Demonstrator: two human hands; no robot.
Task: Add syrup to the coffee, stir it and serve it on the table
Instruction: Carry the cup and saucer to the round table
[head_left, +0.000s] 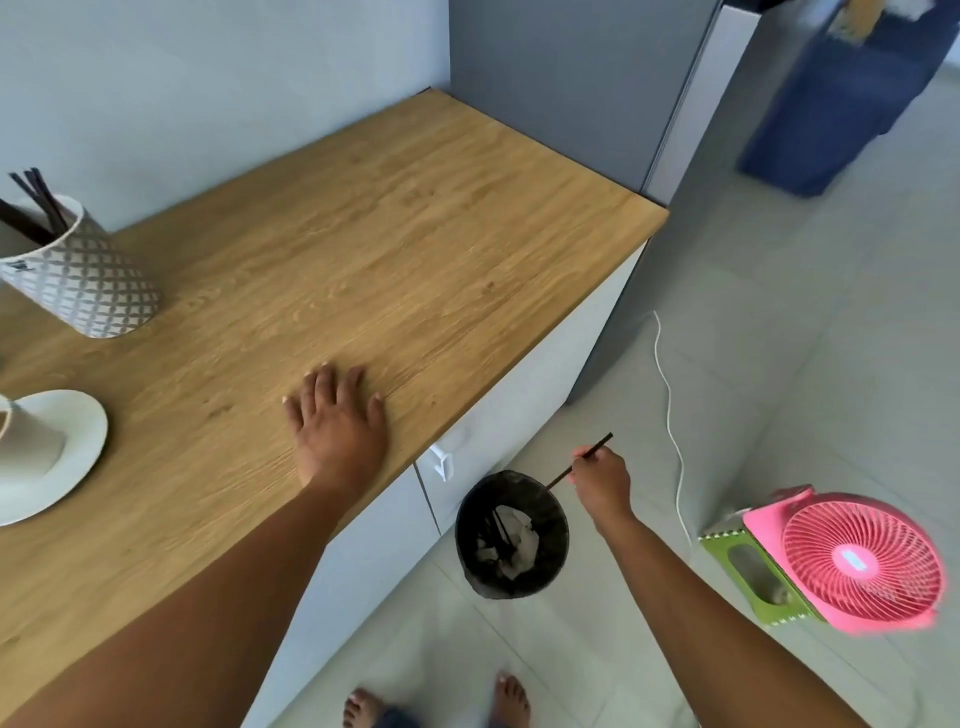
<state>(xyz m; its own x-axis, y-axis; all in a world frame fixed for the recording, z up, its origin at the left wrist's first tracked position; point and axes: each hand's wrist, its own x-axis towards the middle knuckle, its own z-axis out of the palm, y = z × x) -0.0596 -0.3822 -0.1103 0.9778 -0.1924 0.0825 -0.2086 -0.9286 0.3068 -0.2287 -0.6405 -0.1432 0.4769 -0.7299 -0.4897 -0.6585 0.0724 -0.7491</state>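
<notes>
My right hand (600, 480) is shut on a thin dark stir stick (597, 453), held just above the rim of a black bin (511, 535) on the floor. My left hand (337, 423) lies flat and open on the wooden counter (415, 234) near its front edge. At the far left edge, a white cup (26, 447) stands on a white saucer (78, 441), only partly in view. A patterned paper cup (85, 275) holding several dark stir sticks stands at the back left of the counter.
The bin holds crumpled paper and dark sticks. A pink fan (862, 564) rests on a green stool (748, 571) at the right, with a white cable (670, 415) on the tiled floor. A grey fridge (571, 78) stands beyond the counter's end. My bare feet (511, 696) show below.
</notes>
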